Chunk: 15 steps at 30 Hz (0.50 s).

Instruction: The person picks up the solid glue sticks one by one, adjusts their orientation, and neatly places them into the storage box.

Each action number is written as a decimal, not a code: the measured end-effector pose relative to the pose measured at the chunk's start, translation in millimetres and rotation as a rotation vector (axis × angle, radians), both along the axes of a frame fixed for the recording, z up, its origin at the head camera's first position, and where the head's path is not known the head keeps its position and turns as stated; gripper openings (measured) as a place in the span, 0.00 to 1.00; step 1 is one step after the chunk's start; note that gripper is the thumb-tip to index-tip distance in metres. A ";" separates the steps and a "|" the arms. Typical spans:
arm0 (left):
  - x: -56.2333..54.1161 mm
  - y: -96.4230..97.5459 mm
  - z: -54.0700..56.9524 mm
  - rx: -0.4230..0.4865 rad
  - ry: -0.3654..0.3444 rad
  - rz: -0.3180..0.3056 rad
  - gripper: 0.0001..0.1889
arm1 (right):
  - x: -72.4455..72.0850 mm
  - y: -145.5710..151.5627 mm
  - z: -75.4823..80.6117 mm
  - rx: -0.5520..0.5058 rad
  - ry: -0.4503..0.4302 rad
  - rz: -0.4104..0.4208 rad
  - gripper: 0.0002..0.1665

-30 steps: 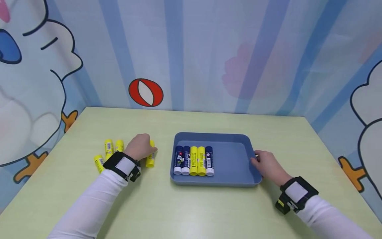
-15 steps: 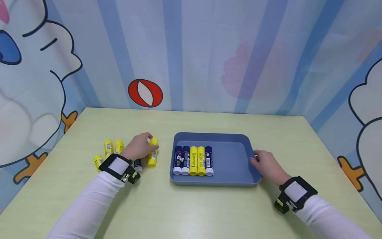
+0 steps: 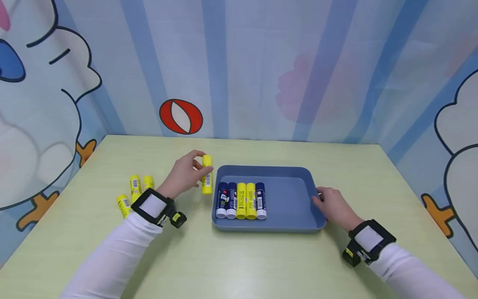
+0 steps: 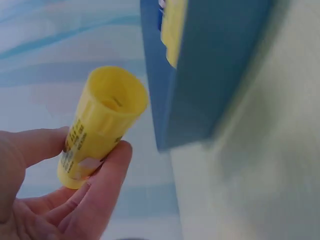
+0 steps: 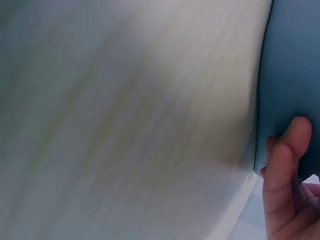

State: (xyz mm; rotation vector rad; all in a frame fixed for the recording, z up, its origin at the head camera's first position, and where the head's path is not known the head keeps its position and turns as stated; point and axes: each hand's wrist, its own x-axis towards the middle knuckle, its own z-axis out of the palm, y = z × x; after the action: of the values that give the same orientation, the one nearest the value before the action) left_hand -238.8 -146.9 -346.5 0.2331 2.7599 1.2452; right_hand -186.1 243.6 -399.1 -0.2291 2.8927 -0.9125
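My left hand (image 3: pixel 186 173) pinches a yellow glue stick (image 3: pixel 207 174) upright between thumb and fingers, just left of the tray. In the left wrist view its hollow end (image 4: pixel 117 90) faces the camera. My right hand (image 3: pixel 336 208) holds the right edge of the blue-grey tray (image 3: pixel 291 226), fingers against its outer wall (image 5: pixel 287 75) in the right wrist view. A row of glue sticks lies in the tray's left half: two dark blue ones (image 3: pixel 227 200), two yellow ones (image 3: pixel 245 201), then another dark blue one (image 3: pixel 260 201).
Three yellow glue sticks (image 3: pixel 135 187) show on the table at the left, partly behind my left wrist. The pale table (image 3: pixel 239 265) meets a blue striped backdrop (image 3: pixel 254 83) with cartoon figures. A wrist camera (image 3: pixel 177 219) juts below my left wrist.
My left hand has lifted the yellow glue stick off the table and carried it right, toward the tray. A dark glue stick seen by the left wrist is now hidden. My right hand stays put.
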 end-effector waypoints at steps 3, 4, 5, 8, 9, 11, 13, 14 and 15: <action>-0.3 16.6 5.9 0.058 -0.004 -0.043 0.28 | -0.6 -1.1 -0.4 0.001 0.015 0.008 0.18; -0.8 23.1 7.8 0.073 -0.017 -0.061 0.28 | -1.0 -1.3 -0.5 0.003 0.023 0.012 0.18; -1.3 30.0 9.5 0.086 -0.032 -0.082 0.28 | -1.6 -1.5 -0.6 0.007 0.032 0.015 0.17; -3.3 54.6 13.0 0.121 -0.102 -0.148 0.27 | -2.9 -1.9 0.2 0.012 0.051 0.023 0.16; -3.9 63.7 13.8 0.132 -0.131 -0.174 0.27 | -3.2 -1.9 0.4 0.014 0.055 0.024 0.15; -4.7 82.4 14.1 0.150 -0.191 -0.226 0.27 | -3.5 -2.2 0.7 0.012 0.052 0.026 0.15; -4.8 101.1 14.3 0.158 -0.254 -0.280 0.27 | -3.8 -2.3 0.2 0.008 0.044 0.028 0.15; -5.1 110.4 13.5 0.153 -0.283 -0.305 0.27 | -3.8 -2.2 -0.2 0.006 0.044 0.028 0.15; -5.5 119.5 12.3 0.145 -0.308 -0.328 0.27 | -3.8 -2.1 -0.7 0.004 0.048 0.031 0.15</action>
State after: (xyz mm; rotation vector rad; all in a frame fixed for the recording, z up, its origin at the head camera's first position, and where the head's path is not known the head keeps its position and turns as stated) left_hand -244.3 -27.4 -334.2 0.4445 2.2658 1.2695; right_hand -190.0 241.4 -399.9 -0.2986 2.9259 -0.9083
